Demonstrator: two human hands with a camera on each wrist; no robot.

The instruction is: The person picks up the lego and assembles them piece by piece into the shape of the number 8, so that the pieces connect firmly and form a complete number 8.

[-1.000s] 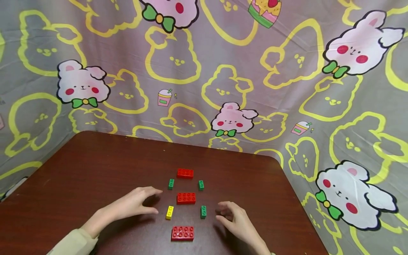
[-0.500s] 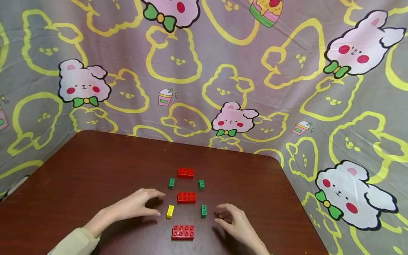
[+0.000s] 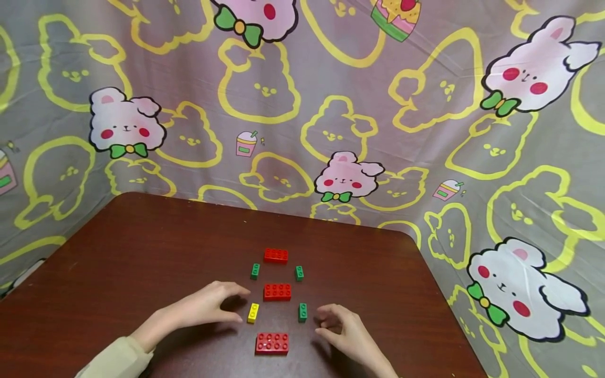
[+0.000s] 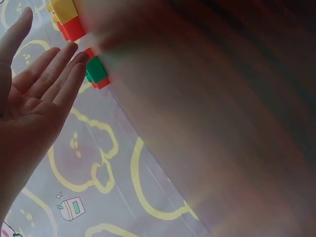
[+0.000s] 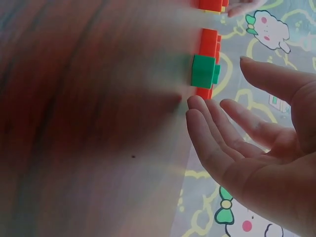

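My left hand [image 3: 208,306] hovers low over the table with thumb and fingers spread apart, holding nothing. Just right of its fingertips stands a small yellow brick [image 3: 253,313]. My right hand [image 3: 346,332] has loosely bent fingers and nothing in its grasp; a small green brick [image 3: 302,312] stands just left of its fingertips. Between the hands lie a red eight-stud brick [image 3: 277,292] and, nearer the front, another red brick [image 3: 272,344]. In the right wrist view the green brick [image 5: 203,71] appears beyond the fingers. The left wrist view shows the yellow brick [image 4: 64,11] past the left fingers.
Farther back lie a third red brick [image 3: 276,255] and two small green ones, a left green brick [image 3: 255,271] and a right green brick [image 3: 299,273]. All sit on the dark brown table [image 3: 189,236]. A rabbit-print curtain [image 3: 279,105] hangs behind the table and along its sides.
My left hand has drifted slightly right, closer to the yellow brick. My right hand has edged slightly left toward the green brick. The bricks keep their arrangement.
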